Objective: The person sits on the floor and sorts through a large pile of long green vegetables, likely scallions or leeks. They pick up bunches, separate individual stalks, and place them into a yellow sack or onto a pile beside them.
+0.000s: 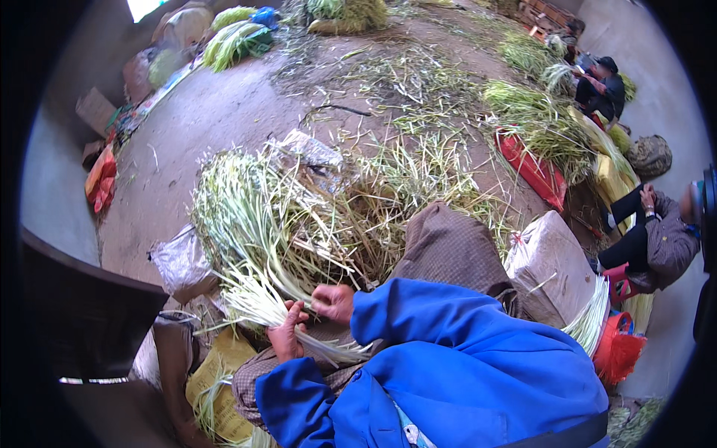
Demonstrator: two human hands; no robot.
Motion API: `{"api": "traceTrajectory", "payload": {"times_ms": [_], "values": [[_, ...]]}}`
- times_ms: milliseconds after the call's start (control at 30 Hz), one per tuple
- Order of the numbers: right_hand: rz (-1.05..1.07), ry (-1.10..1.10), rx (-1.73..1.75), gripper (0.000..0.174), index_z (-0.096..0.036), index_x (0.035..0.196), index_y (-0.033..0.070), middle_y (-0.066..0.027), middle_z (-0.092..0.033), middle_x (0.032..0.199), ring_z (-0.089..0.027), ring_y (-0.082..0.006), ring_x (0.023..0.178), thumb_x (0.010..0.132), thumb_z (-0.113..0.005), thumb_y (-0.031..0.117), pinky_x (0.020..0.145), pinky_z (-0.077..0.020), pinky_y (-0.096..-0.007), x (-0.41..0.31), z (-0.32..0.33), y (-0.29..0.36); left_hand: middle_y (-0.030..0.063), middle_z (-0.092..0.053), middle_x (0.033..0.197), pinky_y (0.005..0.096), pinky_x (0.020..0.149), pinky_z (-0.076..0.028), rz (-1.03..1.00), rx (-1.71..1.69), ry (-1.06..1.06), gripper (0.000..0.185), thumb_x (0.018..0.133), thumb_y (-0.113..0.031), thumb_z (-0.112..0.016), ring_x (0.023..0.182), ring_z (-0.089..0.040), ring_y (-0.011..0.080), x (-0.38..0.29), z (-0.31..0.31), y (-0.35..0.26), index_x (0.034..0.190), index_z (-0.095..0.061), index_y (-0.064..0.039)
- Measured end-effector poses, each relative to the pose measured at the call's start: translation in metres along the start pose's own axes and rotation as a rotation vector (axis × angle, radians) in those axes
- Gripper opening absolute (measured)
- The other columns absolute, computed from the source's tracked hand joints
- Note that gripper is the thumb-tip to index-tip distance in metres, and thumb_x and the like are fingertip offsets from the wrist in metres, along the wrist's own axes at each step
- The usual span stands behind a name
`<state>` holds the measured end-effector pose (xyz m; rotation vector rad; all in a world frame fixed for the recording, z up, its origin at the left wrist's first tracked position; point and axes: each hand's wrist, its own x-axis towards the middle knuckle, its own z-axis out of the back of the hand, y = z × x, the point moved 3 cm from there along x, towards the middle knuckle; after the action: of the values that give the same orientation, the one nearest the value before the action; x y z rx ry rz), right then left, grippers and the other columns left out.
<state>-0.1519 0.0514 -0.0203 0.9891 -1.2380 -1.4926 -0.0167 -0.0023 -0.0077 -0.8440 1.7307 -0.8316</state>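
My left hand (pixel 287 333) is closed around a bundle of long, pale plant stalks (pixel 255 302). The white-green ends fan out to the upper left, and the rest lies across my lap. Close beside it, my right hand (pixel 333 302) has its fingers curled on a few greener stalks (pixel 283 277) that run down from the pile; its fingertips are partly hidden. In front of my knees spreads a large heap of green stalks (pixel 235 196), mixed with dry, straw-like leaves (pixel 330 235) on its right side.
A wrapped bale (pixel 549 269) stands to my right, near cut stalks (pixel 591 313) and a red bag (pixel 619 347). A yellow sack (pixel 221 381) lies at lower left, near a dark post (pixel 173 358). Seated people (pixel 652 235) work along the right wall. Leaf litter (pixel 414 84) covers the floor ahead.
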Motion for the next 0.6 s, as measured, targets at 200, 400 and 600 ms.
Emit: {"api": "traceTrajectory", "payload": {"times_ms": [200, 400, 600], "values": [[0.003, 0.079, -0.190, 0.022, -0.053, 0.083, 0.005, -0.0130, -0.054, 0.064, -0.052, -0.0249, 0.056, 0.074, -0.057, 0.025, 0.053, -0.0421, -0.0322, -0.010, -0.011, -0.001, 0.0045, -0.057, 0.066, 0.0183, 0.037, -0.035, -0.047, 0.052, 0.022, 0.017, 0.067, 0.000, -0.064, 0.048, -0.052, 0.0095, 0.001, -0.003, 0.009, 0.082, -0.055, 0.000], [-0.240, 0.259, -0.128, 0.018, -0.051, 0.072, 0.004, -0.0098, -0.053, 0.059, -0.051, -0.0171, 0.051, 0.068, -0.058, 0.020, 0.047, -0.0396, -0.0308, -0.008, -0.003, -0.005, 0.0050, -0.058, 0.067, 0.0189, 0.038, -0.035, -0.085, 0.069, 0.008, 0.016, 0.067, -0.002, -0.065, 0.050, -0.053, 0.0098, 0.004, -0.005, 0.018, 0.080, -0.055, -0.001], [-0.383, 0.441, -0.116, 0.013, -0.052, 0.069, 0.004, -0.0057, -0.055, 0.056, -0.055, -0.0131, 0.050, 0.069, -0.054, 0.017, 0.045, -0.0431, -0.0279, -0.016, 0.010, -0.017, 0.0039, -0.058, 0.068, 0.0175, 0.038, -0.034, -0.090, 0.020, -0.110, 0.018, 0.066, -0.003, -0.066, 0.052, -0.054, 0.0089, 0.005, 0.008, 0.013, 0.081, -0.057, -0.001]]}}
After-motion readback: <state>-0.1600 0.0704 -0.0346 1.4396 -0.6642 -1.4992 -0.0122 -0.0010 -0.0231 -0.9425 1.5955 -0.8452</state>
